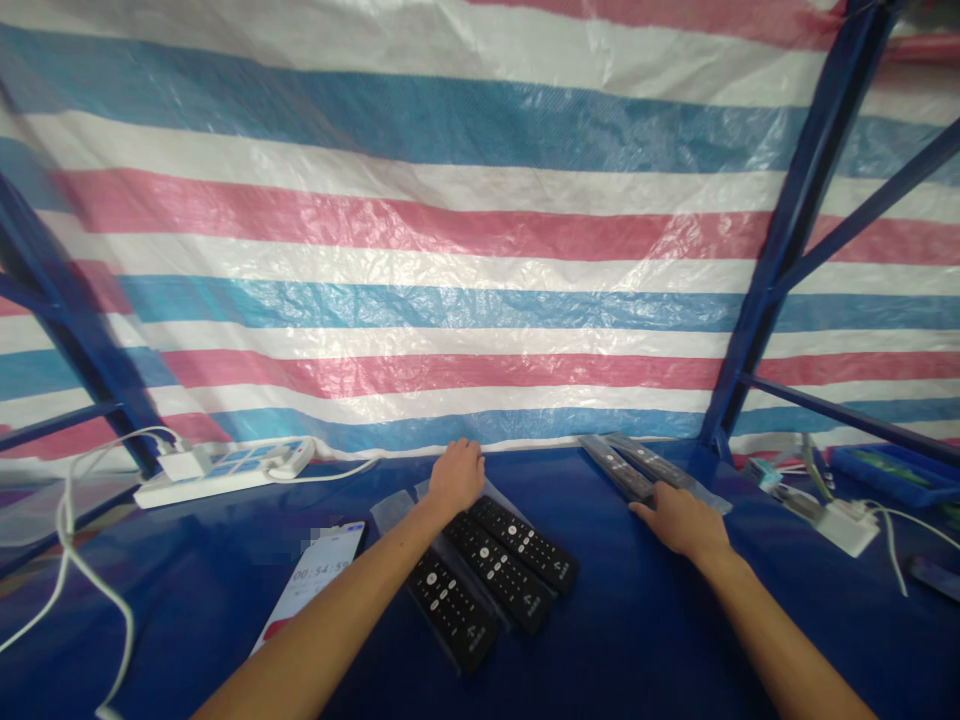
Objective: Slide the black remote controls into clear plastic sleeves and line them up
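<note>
Three black remote controls (pixel 491 560) in clear plastic sleeves lie fanned side by side on a blue table (pixel 615 640). My left hand (pixel 456 478) is over their far ends, its fingers bent and close together. What lies under those fingers is hidden. Farther right, my right hand (pixel 686 520) has its thumb and fingers closed at the near end of a bagged remote control (pixel 619 470). Another bagged remote control (pixel 656 462) lies right beside that one, partly behind the hand.
A phone (pixel 319 575) showing a timer lies left of the remotes. A white power strip (pixel 225 472) with cables stands at the back left. At right are a white plug block (pixel 847 525), a blue tray (pixel 892 475) and a dark object (pixel 934 575). Striped sheeting (pixel 450 240) hangs behind, between blue posts (pixel 780 260).
</note>
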